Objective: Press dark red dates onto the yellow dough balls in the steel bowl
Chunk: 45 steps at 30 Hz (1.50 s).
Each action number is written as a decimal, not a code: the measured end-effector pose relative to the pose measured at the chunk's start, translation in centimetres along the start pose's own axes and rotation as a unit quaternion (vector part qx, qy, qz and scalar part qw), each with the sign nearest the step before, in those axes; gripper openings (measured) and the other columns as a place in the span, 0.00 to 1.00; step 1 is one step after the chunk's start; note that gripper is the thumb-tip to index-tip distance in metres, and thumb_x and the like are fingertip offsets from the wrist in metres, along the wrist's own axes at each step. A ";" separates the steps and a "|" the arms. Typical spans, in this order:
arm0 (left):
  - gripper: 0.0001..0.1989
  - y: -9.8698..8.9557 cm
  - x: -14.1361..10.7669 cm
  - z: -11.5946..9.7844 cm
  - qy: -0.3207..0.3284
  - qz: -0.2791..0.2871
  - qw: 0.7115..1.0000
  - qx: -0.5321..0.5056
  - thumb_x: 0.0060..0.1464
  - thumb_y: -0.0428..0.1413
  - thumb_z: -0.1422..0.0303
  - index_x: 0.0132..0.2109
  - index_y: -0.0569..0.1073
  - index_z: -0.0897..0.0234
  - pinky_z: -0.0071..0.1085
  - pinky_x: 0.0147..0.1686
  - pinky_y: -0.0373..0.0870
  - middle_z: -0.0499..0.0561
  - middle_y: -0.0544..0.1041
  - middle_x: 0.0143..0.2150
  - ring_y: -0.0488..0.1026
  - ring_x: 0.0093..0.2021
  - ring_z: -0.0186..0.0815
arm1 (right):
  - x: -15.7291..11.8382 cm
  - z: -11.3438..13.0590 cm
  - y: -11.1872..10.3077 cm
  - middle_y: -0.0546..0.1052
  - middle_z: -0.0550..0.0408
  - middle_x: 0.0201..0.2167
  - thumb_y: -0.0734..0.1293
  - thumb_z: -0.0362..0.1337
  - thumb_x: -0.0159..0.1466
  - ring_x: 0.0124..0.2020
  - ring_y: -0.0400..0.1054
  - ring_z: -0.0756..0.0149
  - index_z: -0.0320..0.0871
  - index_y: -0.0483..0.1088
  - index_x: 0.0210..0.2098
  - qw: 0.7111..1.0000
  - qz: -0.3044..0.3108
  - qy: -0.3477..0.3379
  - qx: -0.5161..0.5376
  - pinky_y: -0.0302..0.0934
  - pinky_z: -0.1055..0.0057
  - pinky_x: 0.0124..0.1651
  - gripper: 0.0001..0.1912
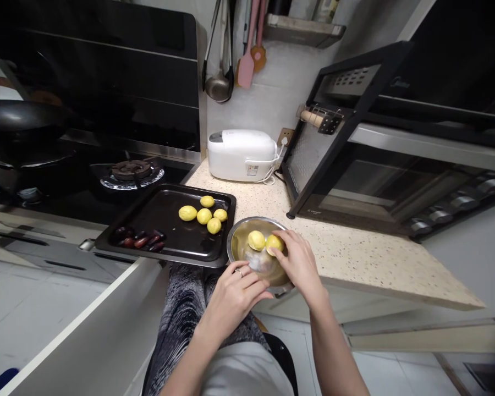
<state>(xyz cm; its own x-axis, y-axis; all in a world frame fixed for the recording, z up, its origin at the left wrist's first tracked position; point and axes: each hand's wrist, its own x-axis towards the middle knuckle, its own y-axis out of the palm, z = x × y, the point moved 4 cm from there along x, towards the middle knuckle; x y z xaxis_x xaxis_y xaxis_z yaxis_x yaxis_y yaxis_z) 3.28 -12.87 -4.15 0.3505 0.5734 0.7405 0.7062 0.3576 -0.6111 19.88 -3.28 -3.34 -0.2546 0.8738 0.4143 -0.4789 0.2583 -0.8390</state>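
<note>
A round metal bowl (236,234) sits at the counter's front edge with two yellow lemons in it. One lemon (256,240) lies loose inside. My right hand (300,261) has its thumb and fingers closed around the other lemon (274,243), over the bowl's right side. At the near rim is my left hand (237,294), fingers stretched out and apart, with a ring on one finger. It holds nothing; whether it touches the rim I cannot tell. A black baking tray (169,220) left of the bowl carries several lemons (204,215) and several dark red, elongated pieces (142,240).
Behind stands a white appliance (242,157), plugged into the wall. An oven (379,181) on a black rack occupies the right. A gas burner (131,170) lies behind the tray. Below it an open drawer (94,324) juts out. Utensils (220,82) hang on the wall.
</note>
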 end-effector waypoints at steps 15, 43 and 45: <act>0.11 -2.2 -0.3 1.9 -0.101 -0.097 0.990 -0.017 0.69 0.56 0.70 0.56 0.75 0.60 0.40 0.60 0.72 0.54 0.80 0.53 0.77 0.55 0.39 | -8.3 3.2 -1.7 0.80 0.50 0.45 0.66 0.28 0.70 0.49 0.73 0.58 0.48 0.76 0.51 0.945 -0.284 -0.054 0.155 0.67 0.56 0.54 0.14; 0.09 -5.0 2.3 9.8 -0.282 -0.074 0.956 0.029 0.61 0.59 0.71 0.49 0.72 0.61 0.38 0.47 0.80 0.55 0.72 0.50 0.75 0.50 0.42 | -12.8 3.9 -0.2 0.81 0.52 0.43 0.64 0.23 0.67 0.50 0.74 0.57 0.49 0.77 0.46 0.931 -0.305 -0.057 0.191 0.67 0.54 0.53 0.17; 0.10 -5.1 3.2 7.8 -0.243 -0.066 0.967 -0.021 0.62 0.59 0.68 0.50 0.72 0.60 0.34 0.46 0.80 0.55 0.72 0.51 0.74 0.52 0.41 | -12.8 4.1 -0.2 0.81 0.52 0.43 0.64 0.24 0.67 0.50 0.74 0.57 0.50 0.78 0.45 0.930 -0.306 -0.055 0.194 0.68 0.54 0.53 0.16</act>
<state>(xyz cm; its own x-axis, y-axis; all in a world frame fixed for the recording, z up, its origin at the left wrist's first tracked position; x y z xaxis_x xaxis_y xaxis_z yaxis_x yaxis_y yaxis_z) -3.96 -7.07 -0.85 -0.0687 0.8073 0.5861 0.7524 0.4277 -0.5009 19.77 -16.19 -7.06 0.0910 0.5596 0.8237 -0.8248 0.5059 -0.2526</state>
